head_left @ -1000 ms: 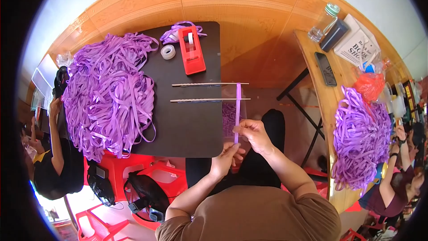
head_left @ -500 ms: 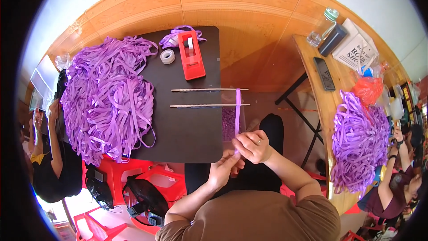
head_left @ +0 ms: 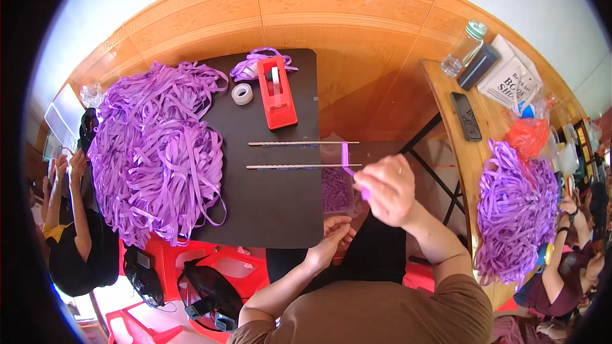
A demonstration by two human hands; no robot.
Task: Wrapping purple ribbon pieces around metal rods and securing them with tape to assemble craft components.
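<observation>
Two thin, twisted metal rods lie side by side on the dark table, their right ends jutting past its edge. A purple ribbon wraps around the jutting ends and slants down to my right hand. That hand pinches the ribbon, and a bit of purple shows below its fingers. My left hand is lower, over my lap near the table corner, its fingers loosely bent with nothing visible in them. A big heap of purple ribbon covers the table's left side.
On the dark table are a red tape dispenser, a tape roll and a small ribbon bundle. Below its edge is a bin of purple pieces. The wooden table holds a phone, bottles and more ribbon. Others work nearby.
My right hand has moved up and to the right with the ribbon, which now bends at the lower rod. The left hand has come away from the ribbon. The view has shifted slightly.
</observation>
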